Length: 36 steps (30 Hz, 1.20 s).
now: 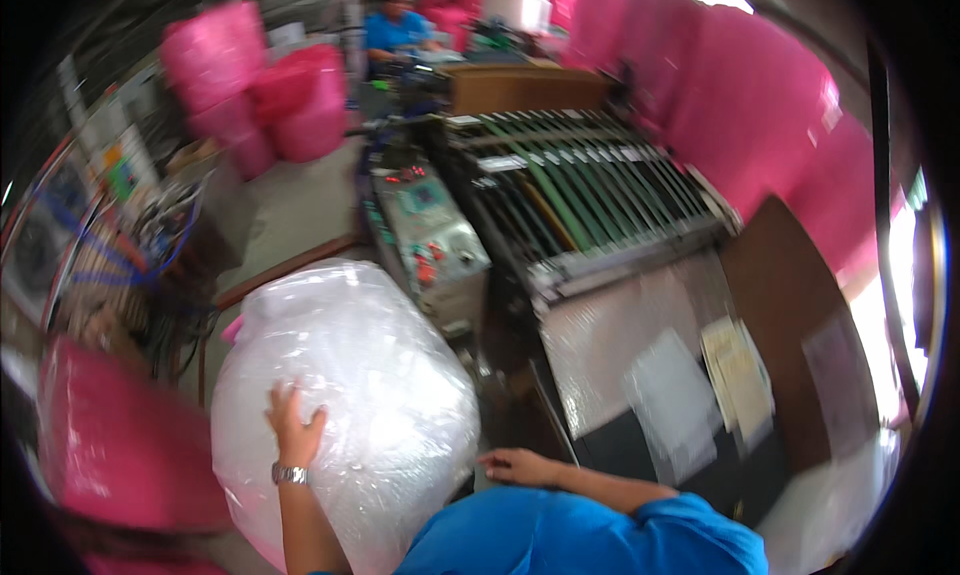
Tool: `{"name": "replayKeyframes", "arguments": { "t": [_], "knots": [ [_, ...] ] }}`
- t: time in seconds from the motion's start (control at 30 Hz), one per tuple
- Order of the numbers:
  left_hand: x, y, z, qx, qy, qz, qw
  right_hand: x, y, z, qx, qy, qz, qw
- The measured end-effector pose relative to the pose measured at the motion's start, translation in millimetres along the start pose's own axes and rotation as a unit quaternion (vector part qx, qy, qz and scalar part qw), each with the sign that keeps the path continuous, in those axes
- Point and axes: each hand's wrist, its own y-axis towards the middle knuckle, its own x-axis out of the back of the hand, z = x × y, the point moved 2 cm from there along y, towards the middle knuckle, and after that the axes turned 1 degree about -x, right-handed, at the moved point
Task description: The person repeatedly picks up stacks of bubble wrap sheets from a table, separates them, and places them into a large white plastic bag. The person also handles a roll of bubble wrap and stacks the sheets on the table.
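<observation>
A large, bulging bag of clear plastic [385, 395], filled with something whitish, stands in front of me on the left. My left hand [296, 425] lies against its top side with fingers spread, a metal watch on the wrist. Close by the bag's right side is my right hand [520, 467], its fingers stretched loosely toward the bag and nothing visible in them. Whether those fingertips touch the plastic I cannot tell. Just right of that hand, clear bubble-wrap sheets [670, 395] lie on a dark worktop [650, 445].
A machine with a slatted feed bed [590, 190] and a control box [435, 230] stands ahead. Pink wrapped bundles [740, 115] line the right; another pink bundle [130, 445] sits at lower left. A brown board [790, 305] edges the worktop. A co-worker [397, 30] sits far back.
</observation>
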Motion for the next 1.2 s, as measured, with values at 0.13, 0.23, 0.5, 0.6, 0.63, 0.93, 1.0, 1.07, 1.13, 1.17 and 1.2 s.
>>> {"name": "replayKeyframes", "arguments": {
  "t": [0.13, 0.23, 0.5, 0.6, 0.63, 0.93, 1.0, 1.07, 1.13, 1.17, 1.2],
  "knots": [
    [48, -31, -112, -0.218, -0.078, -0.152, 0.961, 25, -45, 3, 0.012, 0.1, -0.099, 0.99],
    [55, -53, -200, -0.307, -0.358, -0.115, 0.874, 46, -91, -14, 0.034, 0.148, -0.193, 0.969],
    [125, -133, -405, -0.549, -0.591, 0.179, 0.564, 39, -226, -91, -0.068, 0.189, -0.353, 0.914],
    [103, -157, -437, -0.56, -0.677, 0.213, 0.427, 27, -276, -123, -0.091, 0.224, -0.415, 0.877],
    [99, -158, -444, -0.568, -0.682, 0.235, 0.396, 24, -292, -140, -0.096, 0.233, -0.432, 0.866],
    [39, -139, -479, -0.543, -0.612, 0.297, 0.492, 41, -360, -227, -0.226, 0.419, -0.535, 0.698],
    [-23, -133, -471, -0.362, -0.624, 0.332, 0.608, 51, -371, -267, -0.273, 0.419, -0.589, 0.634],
    [-73, -119, -469, -0.3, -0.61, 0.347, 0.646, 72, -366, -293, -0.305, 0.438, -0.616, 0.579],
    [-126, -110, -453, -0.167, -0.564, 0.403, 0.701, 86, -363, -336, -0.328, 0.466, -0.647, 0.507],
    [-155, -109, -447, -0.099, -0.539, 0.425, 0.721, 83, -361, -367, -0.338, 0.478, -0.666, 0.464],
    [-181, -108, -437, -0.064, -0.513, 0.439, 0.734, 82, -357, -383, -0.341, 0.481, -0.668, 0.454]
  ]
}}
